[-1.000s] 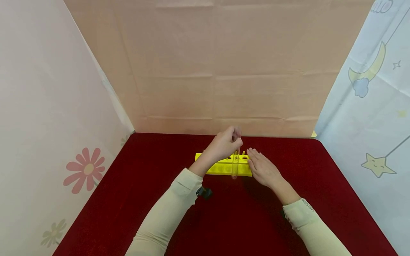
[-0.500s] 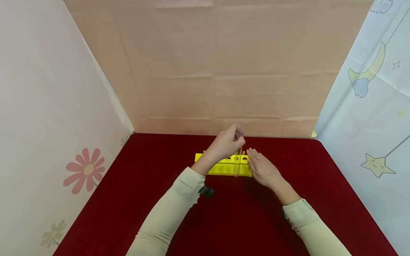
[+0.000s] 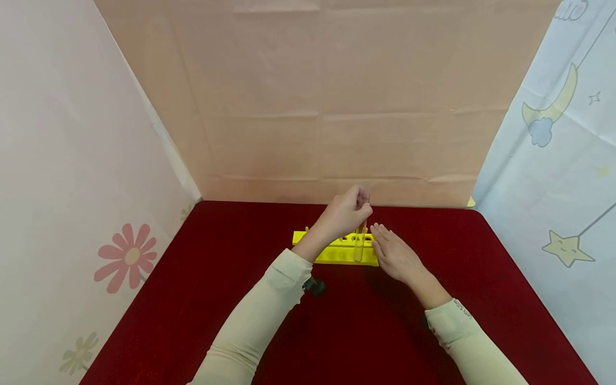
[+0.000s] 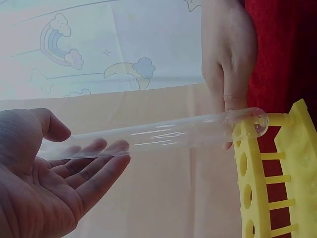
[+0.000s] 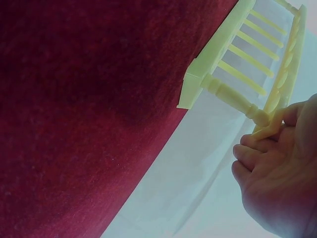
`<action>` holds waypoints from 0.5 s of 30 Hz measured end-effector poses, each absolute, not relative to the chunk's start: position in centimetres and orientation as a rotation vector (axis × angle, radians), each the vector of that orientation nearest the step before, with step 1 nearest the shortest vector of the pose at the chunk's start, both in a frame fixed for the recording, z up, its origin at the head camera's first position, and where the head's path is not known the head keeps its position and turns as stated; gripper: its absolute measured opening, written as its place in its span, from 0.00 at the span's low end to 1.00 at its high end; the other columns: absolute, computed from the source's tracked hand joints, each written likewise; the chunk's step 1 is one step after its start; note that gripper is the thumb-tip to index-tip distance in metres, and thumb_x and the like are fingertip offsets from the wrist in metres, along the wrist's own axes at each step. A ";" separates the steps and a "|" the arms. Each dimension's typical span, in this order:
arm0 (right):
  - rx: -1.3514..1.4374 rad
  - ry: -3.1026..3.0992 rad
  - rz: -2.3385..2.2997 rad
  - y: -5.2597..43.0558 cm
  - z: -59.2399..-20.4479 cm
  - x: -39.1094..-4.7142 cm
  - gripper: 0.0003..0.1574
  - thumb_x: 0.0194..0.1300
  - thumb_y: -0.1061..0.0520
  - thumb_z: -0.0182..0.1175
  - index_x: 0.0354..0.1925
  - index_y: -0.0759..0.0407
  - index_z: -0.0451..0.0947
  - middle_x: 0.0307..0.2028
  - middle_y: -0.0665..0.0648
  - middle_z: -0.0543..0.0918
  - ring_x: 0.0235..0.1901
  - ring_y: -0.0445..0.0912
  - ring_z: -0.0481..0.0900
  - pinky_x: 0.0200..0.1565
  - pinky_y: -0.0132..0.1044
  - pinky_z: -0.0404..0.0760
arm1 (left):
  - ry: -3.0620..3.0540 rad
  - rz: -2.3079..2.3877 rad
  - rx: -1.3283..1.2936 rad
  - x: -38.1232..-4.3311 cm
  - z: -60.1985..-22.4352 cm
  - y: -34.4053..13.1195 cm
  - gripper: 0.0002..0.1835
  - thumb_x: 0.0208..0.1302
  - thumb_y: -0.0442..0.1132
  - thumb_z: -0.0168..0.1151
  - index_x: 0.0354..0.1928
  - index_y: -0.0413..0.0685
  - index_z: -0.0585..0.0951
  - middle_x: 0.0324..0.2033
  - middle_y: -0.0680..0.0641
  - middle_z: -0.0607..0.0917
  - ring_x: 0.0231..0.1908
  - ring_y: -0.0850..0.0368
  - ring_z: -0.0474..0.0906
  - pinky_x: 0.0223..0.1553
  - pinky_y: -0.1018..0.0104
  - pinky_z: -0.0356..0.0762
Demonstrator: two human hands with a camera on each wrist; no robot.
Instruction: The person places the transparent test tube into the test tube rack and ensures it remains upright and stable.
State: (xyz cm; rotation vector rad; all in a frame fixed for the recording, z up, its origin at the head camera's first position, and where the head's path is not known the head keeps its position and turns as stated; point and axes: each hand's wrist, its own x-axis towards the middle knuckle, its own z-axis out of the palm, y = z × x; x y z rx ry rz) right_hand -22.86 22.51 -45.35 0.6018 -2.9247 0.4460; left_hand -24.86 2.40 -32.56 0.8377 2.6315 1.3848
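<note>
A clear glass test tube (image 3: 359,249) is held near its upper end between the thumb and fingers of my left hand (image 3: 343,215). In the left wrist view the tube (image 4: 171,133) has its rounded bottom at the top plate of a yellow test tube rack (image 4: 247,174), near the end by my right hand. Whether the bottom is above or in front of a hole, I cannot tell. My right hand (image 3: 397,255) grips the rack's right end; in the right wrist view its fingers (image 5: 250,156) lie against the upper plate's corner.
A dark red cloth (image 3: 346,331) covers the table under the rack. A plain tan sheet (image 3: 308,107) stands behind, with patterned sheets on the left (image 3: 58,133) and right (image 3: 553,176). Upright pegs (image 5: 250,59) line the rack's lower part.
My left hand has moved slightly right and up, carrying the test tube; its bottom now overlaps the rack's front instead of hanging below it. The right hand and rack have stayed put.
</note>
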 end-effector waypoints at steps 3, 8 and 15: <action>0.607 -2.921 0.437 22.6 -45.4 -22.9 0.32 0.80 0.56 0.44 0.74 0.72 0.58 0.74 0.70 0.62 0.75 0.62 0.58 0.72 0.58 0.58 | 2.645 1.382 0.836 -25.0 -32.5 2.5 0.05 0.74 0.39 0.55 0.46 0.49 0.70 0.23 0.47 0.81 0.17 0.59 0.74 0.18 0.73 0.66; 0.620 -2.915 0.435 22.6 -45.4 -23.0 0.31 0.80 0.56 0.44 0.73 0.73 0.59 0.73 0.70 0.63 0.74 0.62 0.59 0.72 0.58 0.58 | 2.651 1.388 0.825 -25.1 -32.5 2.8 0.05 0.74 0.39 0.55 0.46 0.49 0.70 0.24 0.47 0.81 0.17 0.59 0.71 0.19 0.72 0.66; 0.626 -2.916 0.425 22.7 -45.4 -23.0 0.31 0.81 0.56 0.43 0.73 0.72 0.59 0.73 0.71 0.63 0.74 0.62 0.59 0.72 0.59 0.58 | 2.683 1.422 0.832 -25.2 -32.5 3.1 0.05 0.74 0.40 0.55 0.46 0.50 0.71 0.26 0.49 0.79 0.18 0.60 0.68 0.20 0.71 0.69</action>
